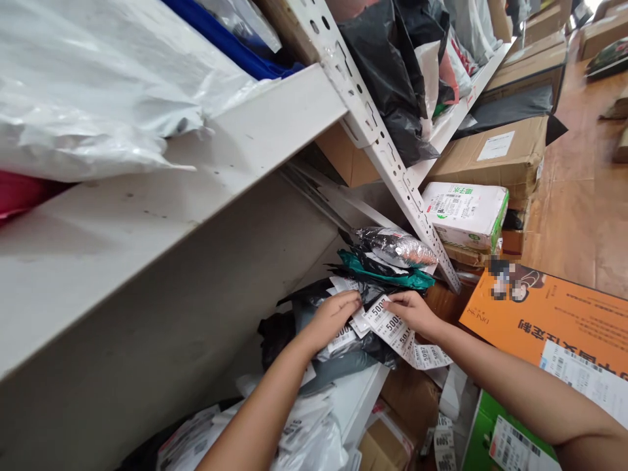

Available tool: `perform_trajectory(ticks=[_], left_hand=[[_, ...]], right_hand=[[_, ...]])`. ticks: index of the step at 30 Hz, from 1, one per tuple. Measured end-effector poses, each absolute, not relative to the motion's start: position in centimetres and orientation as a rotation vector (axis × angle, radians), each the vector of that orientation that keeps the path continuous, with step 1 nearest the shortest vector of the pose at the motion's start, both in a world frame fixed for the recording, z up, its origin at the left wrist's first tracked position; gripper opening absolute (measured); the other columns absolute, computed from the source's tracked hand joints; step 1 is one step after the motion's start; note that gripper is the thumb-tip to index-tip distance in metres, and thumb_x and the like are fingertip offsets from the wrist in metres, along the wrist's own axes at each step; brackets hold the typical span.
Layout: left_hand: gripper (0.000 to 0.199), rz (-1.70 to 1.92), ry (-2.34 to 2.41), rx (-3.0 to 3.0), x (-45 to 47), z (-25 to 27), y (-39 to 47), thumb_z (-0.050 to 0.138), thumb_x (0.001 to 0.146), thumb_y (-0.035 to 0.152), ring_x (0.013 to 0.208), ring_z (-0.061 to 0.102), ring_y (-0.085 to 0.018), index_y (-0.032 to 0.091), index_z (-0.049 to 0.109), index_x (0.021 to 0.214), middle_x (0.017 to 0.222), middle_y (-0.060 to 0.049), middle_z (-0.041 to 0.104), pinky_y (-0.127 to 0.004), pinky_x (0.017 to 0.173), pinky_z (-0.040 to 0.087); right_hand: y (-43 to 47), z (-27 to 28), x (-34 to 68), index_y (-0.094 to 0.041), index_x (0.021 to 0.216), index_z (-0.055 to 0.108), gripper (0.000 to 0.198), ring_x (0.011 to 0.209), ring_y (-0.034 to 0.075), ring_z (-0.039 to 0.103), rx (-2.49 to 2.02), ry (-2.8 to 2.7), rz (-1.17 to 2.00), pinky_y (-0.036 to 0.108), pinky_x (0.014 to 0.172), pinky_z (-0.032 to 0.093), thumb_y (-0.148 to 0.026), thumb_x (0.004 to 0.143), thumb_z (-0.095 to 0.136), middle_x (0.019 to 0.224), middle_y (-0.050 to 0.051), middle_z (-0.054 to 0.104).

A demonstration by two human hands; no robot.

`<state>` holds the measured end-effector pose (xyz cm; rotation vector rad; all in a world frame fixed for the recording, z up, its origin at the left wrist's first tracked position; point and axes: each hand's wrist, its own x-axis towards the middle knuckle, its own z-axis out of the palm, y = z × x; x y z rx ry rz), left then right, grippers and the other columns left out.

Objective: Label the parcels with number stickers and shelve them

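In the head view, my right hand point(415, 313) pinches a strip of white printed number labels point(392, 324) near its upper end. The strip hangs down and bends to the right, with 5007 and other numbers readable. My left hand point(333, 315) is beside it, fingers bent and pressed together against white paper on a parcel. What its fingertips hold is hidden. Both hands are over a pile of bagged parcels point(314, 304) in grey and black plastic on the lower shelf. Behind them lie a teal bag point(392, 269) and a shiny clear-wrapped parcel point(397, 245).
A white shelf point(275, 131) with a large white bag point(88, 85) juts out at upper left. A perforated post point(392, 163) rises behind the hands. To the right are a white box point(464, 212), an orange box point(554, 320) and a green box point(495, 418). Another label strip point(444, 441) hangs below.
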<state>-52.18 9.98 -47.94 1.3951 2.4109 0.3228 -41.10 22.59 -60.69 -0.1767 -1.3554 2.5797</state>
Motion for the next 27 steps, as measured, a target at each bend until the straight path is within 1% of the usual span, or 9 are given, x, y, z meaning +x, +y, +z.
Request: perform_trajectory(ticks=[4, 7, 10, 13, 15, 17, 20, 23, 27], left_hand=[[0.021, 0.241, 2.431, 1.339, -51.9, -47.7, 10.5, 0.047, 0.083, 0.036, 0.08, 0.057, -0.019, 0.021, 0.057, 0.074, 0.08, 0.0, 0.064, -0.027, 0.074, 0.045], [0.021, 0.208, 2.462, 1.308, -51.6, -47.6, 10.9, 0.046, 0.083, 0.035, 0.081, 0.06, -0.02, 0.021, 0.061, 0.085, 0.084, 0.0, 0.067, -0.028, 0.075, 0.046], [0.026, 0.134, 2.498, 1.294, -51.7, -47.6, 11.4, 0.042, 0.085, 0.035, 0.083, 0.062, -0.021, 0.021, 0.062, 0.093, 0.087, 0.0, 0.069, -0.028, 0.074, 0.047], [0.021, -0.049, 2.555, 1.271, -51.8, -47.4, 11.9, 0.045, 0.083, 0.03, 0.08, 0.063, -0.022, 0.019, 0.063, 0.084, 0.084, -0.003, 0.069, -0.028, 0.071, 0.048], [0.013, -0.127, 2.57, 1.287, -51.6, -47.3, 12.2, 0.052, 0.077, 0.026, 0.081, 0.064, -0.023, 0.018, 0.062, 0.076, 0.085, -0.006, 0.069, -0.03, 0.072, 0.048], [0.009, -0.165, 2.58, 1.334, -51.2, -47.2, 12.3, 0.056, 0.072, 0.021, 0.087, 0.065, -0.026, 0.017, 0.063, 0.076, 0.091, -0.009, 0.069, -0.032, 0.078, 0.049], [0.016, -0.212, 2.619, 1.394, -50.6, -47.4, 12.2, 0.053, 0.073, 0.016, 0.097, 0.064, -0.028, 0.015, 0.065, 0.084, 0.099, -0.014, 0.069, -0.036, 0.088, 0.049], [0.022, -0.232, 2.653, 1.444, -50.2, -48.3, 12.1, 0.048, 0.075, 0.011, 0.104, 0.063, -0.031, 0.013, 0.067, 0.086, 0.099, -0.018, 0.068, -0.042, 0.095, 0.048], [0.025, -0.203, 2.681, 1.478, -50.4, -49.6, 11.7, 0.05, 0.071, 0.007, 0.108, 0.063, -0.035, 0.012, 0.069, 0.086, 0.094, -0.019, 0.07, -0.05, 0.102, 0.044]], right_hand=[[22.6, -61.1, -41.0, -0.017, 0.071, 0.072, 0.044, 0.065, 0.015, 0.054, -0.232, -1.385, 2.538, 0.029, 0.064, 0.041, -0.06, 0.064, 0.074, 0.069, 0.002, 0.066], [22.6, -61.0, -41.2, -0.017, 0.075, 0.072, 0.038, 0.065, 0.015, 0.054, -0.235, -1.497, 2.415, 0.028, 0.062, 0.041, -0.054, 0.072, 0.067, 0.071, 0.002, 0.066], [22.6, -60.5, -41.7, -0.017, 0.062, 0.064, 0.028, 0.059, 0.013, 0.048, -0.422, -1.756, 2.167, 0.026, 0.056, 0.036, -0.039, 0.079, 0.061, 0.06, -0.001, 0.057], [22.3, -59.8, -42.3, -0.019, 0.045, 0.047, 0.033, 0.055, 0.012, 0.04, -0.605, -1.909, 1.988, 0.027, 0.053, 0.026, -0.025, 0.074, 0.062, 0.05, -0.002, 0.043], [22.0, -59.5, -42.6, -0.021, 0.044, 0.041, 0.035, 0.056, 0.013, 0.039, -0.683, -1.933, 1.917, 0.029, 0.054, 0.024, -0.022, 0.071, 0.064, 0.05, -0.001, 0.042], [21.6, -59.3, -42.7, -0.022, 0.044, 0.041, 0.035, 0.058, 0.014, 0.041, -0.753, -1.953, 1.862, 0.03, 0.055, 0.024, -0.022, 0.07, 0.065, 0.052, 0.001, 0.045], [21.5, -59.2, -42.6, -0.022, 0.045, 0.044, 0.032, 0.061, 0.017, 0.047, -0.789, -1.966, 1.855, 0.031, 0.056, 0.027, -0.02, 0.068, 0.066, 0.054, 0.004, 0.052], [21.8, -59.4, -42.4, -0.021, 0.044, 0.047, 0.03, 0.061, 0.017, 0.051, -0.752, -1.951, 1.926, 0.028, 0.056, 0.031, -0.02, 0.065, 0.069, 0.052, 0.002, 0.053], [21.6, -60.2, -42.0, -0.02, 0.044, 0.047, 0.031, 0.058, 0.014, 0.049, -0.749, -1.86, 2.037, 0.025, 0.053, 0.031, -0.022, 0.066, 0.07, 0.046, -0.003, 0.046]])
